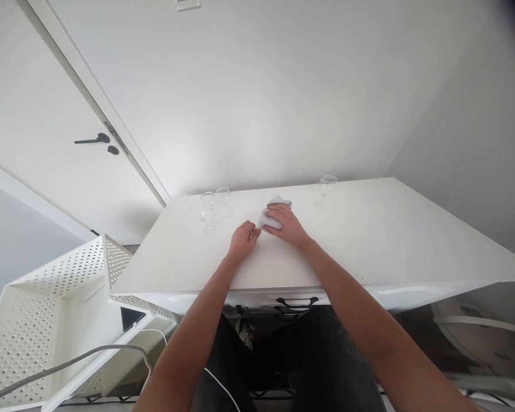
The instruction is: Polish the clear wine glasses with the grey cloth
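Observation:
My right hand [288, 226] is closed around a pale grey cloth [278, 200], bunched up above the middle of the white cabinet top [356, 240]. Close beside it on the left, the fingers of my left hand [243, 239] are curled shut near the cloth's edge. A small shiny glint shows at those fingertips, but what they hold is mostly hidden. Left of my hands stand several clear stemmed glasses, among them a front one [202, 216] and a rear one [224, 197]. Another stemmed glass [327, 184] stands alone to the right, near the back edge.
A white wall [257, 103] rises behind the cabinet. At the left are a door with a black handle [92, 139] and a white perforated rack [30, 326] with a grey cable [90, 350] across it. Black drawer handles [297, 301] stick out at the front, near my legs.

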Tool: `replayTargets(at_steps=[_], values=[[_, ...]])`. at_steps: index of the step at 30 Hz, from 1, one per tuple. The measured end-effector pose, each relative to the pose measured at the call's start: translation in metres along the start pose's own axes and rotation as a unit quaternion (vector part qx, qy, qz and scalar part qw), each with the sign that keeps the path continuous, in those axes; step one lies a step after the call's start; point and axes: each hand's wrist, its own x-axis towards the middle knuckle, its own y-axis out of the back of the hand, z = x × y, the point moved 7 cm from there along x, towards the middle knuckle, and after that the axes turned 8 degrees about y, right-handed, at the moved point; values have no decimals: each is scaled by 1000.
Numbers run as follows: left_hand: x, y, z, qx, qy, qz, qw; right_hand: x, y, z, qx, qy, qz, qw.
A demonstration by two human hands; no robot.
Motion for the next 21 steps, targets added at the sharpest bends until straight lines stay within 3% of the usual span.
replayTargets(at_steps=[3, 6, 9, 12, 15, 19, 21], values=[[-1, -1, 2, -14, -8, -10, 1000, -5, 7, 16, 94, -130, 90, 983], [0, -2, 0, -32, 0, -7, 999, -11, 1, 28, 245, -258, 154, 922], [4, -4, -6, -83, 26, -12, 996, -11, -14, 30, 410, -304, 188, 839], [7, -9, -12, -121, 40, -25, 992, -9, -36, 24, 500, -312, 157, 793], [9, -16, -17, -128, 41, -47, 990, -10, -54, 17, 495, -308, 139, 800], [9, -17, -20, -171, 30, -25, 985, -5, -63, 4, 395, -235, 92, 883], [7, -20, -16, -204, 15, -49, 978, -2, -60, 2, 350, -213, 81, 909]])
